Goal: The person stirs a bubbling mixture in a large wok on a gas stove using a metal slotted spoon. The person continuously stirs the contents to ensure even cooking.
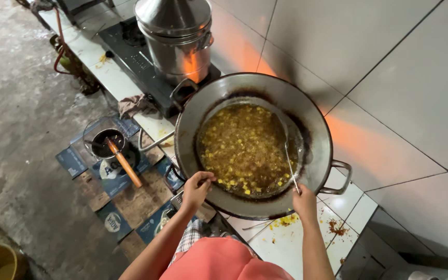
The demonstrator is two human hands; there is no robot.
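A large dark wok (320, 132) stands on the tiled bench (286, 243), full of bubbling oil with small yellow pieces (245, 150) frying in it. The left hand (197, 187) is at the near rim of the wok, its grip closed on the rim edge. The right hand (305, 201) has its grip closed around the thin handle of a wire skimmer (290, 155), which reaches into the oil. Behind the wok, a steel steamer pot (175, 36) sits on a gas stove (133, 57).
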